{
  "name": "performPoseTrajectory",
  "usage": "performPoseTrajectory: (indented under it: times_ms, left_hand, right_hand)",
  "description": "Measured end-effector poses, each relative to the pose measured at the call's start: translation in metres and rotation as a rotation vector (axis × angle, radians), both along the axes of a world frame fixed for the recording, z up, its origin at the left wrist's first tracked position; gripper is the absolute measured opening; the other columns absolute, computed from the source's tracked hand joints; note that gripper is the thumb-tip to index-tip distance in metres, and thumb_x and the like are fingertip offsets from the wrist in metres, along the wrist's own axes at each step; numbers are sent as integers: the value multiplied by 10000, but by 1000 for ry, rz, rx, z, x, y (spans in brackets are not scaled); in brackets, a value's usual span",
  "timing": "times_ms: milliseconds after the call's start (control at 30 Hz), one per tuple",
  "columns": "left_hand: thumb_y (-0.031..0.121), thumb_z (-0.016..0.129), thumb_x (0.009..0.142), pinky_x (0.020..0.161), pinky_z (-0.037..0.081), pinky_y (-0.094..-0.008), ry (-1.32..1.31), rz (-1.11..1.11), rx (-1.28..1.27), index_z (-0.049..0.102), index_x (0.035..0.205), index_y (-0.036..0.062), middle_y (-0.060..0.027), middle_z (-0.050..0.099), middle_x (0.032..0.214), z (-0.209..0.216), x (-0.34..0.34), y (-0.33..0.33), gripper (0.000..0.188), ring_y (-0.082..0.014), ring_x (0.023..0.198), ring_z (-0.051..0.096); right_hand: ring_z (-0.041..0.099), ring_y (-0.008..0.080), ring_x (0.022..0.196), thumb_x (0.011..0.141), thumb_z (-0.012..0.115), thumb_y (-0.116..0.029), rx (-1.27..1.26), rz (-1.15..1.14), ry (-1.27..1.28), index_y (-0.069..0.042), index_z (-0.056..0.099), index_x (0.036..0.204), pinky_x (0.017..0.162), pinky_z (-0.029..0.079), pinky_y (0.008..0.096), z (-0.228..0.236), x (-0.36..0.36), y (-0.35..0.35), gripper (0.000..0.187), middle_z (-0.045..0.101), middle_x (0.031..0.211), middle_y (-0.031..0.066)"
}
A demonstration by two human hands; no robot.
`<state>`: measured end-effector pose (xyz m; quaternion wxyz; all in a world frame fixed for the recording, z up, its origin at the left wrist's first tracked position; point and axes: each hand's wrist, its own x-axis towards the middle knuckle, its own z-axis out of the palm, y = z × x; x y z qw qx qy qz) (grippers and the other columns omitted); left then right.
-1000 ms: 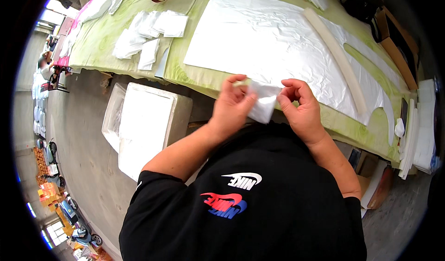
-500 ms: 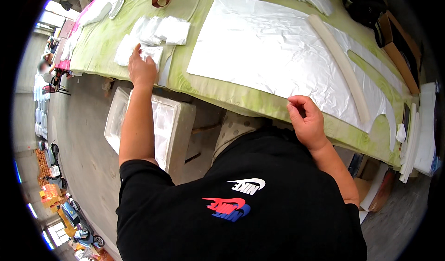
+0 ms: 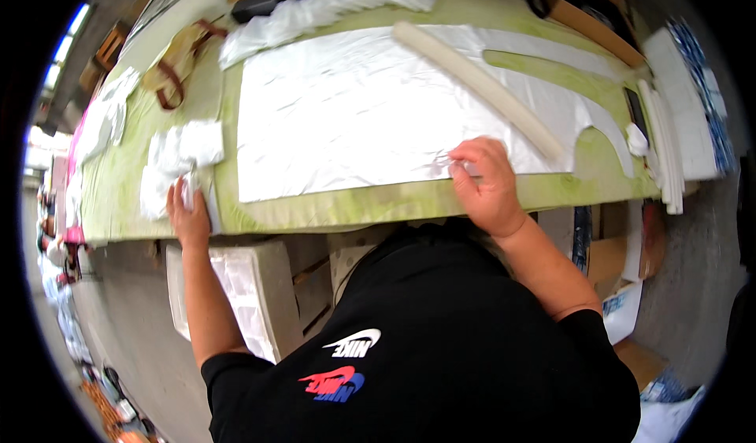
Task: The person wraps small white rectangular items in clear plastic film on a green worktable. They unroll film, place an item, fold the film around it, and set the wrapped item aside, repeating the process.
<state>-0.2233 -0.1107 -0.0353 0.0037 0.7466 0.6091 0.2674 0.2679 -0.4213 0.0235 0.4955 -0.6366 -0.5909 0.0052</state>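
Note:
My left hand (image 3: 189, 216) rests palm down with its fingers stretched out at the nearer of the folded white plastic bundles (image 3: 157, 189). Another part of these bundles (image 3: 189, 145) lies just beyond it. My right hand (image 3: 490, 187) is over the near edge of a large, flat white plastic bag (image 3: 331, 112) with long cut-out handles at its right end. Its thumb and fingers are pinched together; a see-through glint shows by the fingertips, too blurred to name. An off-white long bar (image 3: 480, 88) lies slantwise across the bag.
A green-patterned cloth (image 3: 315, 216) covers the table. Along the back run a row of white plastic bundles (image 3: 331, 8) and a beige bag with brown handles (image 3: 175, 65). A cardboard box (image 3: 587, 18) stands back right. Below the table sits a white foam box (image 3: 272, 293).
The view has swung round, so the table now runs more level. My right hand has come from the bag's near edge to over it. My left hand stays by the folded bundles.

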Motion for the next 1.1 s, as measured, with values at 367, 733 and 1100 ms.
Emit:
performPoseTrajectory:
  times_ms: [367,733,1100]
  left_hand:
    - [91,761,846,1197,281,-527,-33,-490,205,521,1444,83,-145,503,1504,37,125,-61,645,-405,1443,364]
    - [153,779,805,1154,333,-538,-194,-1368,-139,665,1260,111,-91,581,1393,95,379,-202,471,-381,1400,429]
    - [219,660,908,894,553,-416,196,-1462,-366,704,1199,99,-157,710,1133,88,523,-234,318,-324,1028,691]
  right_hand:
    - [611,351,1031,817,734,-144,-515,-379,-137,-181,676,1232,876,535,422,13,63,-77,421,537,1238,140]
    - [636,313,994,836,716,-170,-459,-293,75,-189,668,1278,875,541,407,11,24,-92,445,521,1235,139]
    - [662,336,1071,932,606,-155,-401,-400,317,-67,664,1250,918,524,382,-8,63,-122,335,703,1172,149]
